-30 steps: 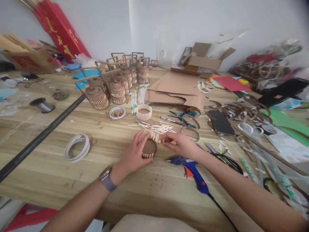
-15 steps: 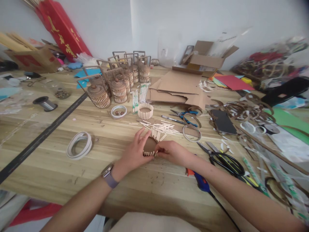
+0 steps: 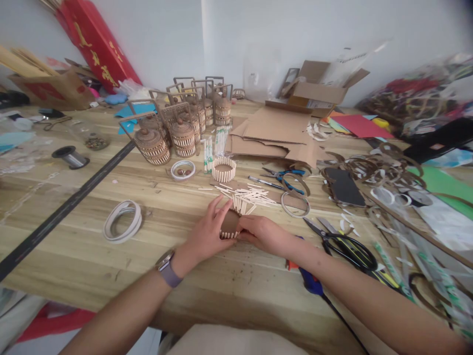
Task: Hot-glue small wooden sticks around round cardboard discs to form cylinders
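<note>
Near the table's front, a round brown cardboard piece (image 3: 229, 223) has short pale sticks standing along its edge. My left hand (image 3: 212, 224) curves around its left side, thumb at the near edge and fingers at the far edge. At the right edge, the fingers of my right hand (image 3: 258, 231) are pressed together; what they pinch is hidden. Just beyond lies a loose heap of pale sticks (image 3: 254, 195). Behind the heap stands a ring of upright sticks (image 3: 223, 170) on a brown base.
Lidded stick baskets (image 3: 184, 137) with handles stand at the back left. A white tape roll (image 3: 122, 222) lies left. Black scissors (image 3: 349, 250), pliers (image 3: 284, 173) and a blue glue gun (image 3: 311, 282) with a cord are right. Cardboard sheets (image 3: 273, 127) lie behind.
The whole view has shifted slightly. My right fingers have closed in a little at the right edge of the round piece; my left hand keeps its hold.
</note>
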Tool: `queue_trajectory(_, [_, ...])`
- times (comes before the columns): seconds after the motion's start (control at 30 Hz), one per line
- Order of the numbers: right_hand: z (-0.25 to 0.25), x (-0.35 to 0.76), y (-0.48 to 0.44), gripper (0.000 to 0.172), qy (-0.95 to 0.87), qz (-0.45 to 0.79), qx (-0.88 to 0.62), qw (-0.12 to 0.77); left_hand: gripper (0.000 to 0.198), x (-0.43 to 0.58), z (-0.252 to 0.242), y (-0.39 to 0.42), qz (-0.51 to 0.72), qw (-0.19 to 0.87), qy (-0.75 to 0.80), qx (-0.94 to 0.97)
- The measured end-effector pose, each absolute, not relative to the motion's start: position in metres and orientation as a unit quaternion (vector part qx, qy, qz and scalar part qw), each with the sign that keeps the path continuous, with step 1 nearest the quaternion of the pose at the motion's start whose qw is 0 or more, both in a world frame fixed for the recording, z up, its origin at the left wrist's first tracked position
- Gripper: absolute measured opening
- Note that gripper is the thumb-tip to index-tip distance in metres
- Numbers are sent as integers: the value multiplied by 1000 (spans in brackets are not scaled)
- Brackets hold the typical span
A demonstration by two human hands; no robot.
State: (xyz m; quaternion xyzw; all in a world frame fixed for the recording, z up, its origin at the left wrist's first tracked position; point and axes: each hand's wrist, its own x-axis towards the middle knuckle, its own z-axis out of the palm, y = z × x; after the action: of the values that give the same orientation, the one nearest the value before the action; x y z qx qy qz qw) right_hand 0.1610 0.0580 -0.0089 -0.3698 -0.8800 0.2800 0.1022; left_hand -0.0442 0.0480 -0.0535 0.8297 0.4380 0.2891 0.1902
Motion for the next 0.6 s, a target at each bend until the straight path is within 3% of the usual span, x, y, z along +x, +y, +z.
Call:
queue_trajectory(0.43, [-17, 162, 59, 12, -908, 214, -352, 71, 108, -46, -52, 48, 270, 197, 435, 836])
queue_trajectory(0.6, [-8, 162, 55, 8, -907, 213, -357, 71, 101, -45, -51, 48, 271, 197, 439, 834])
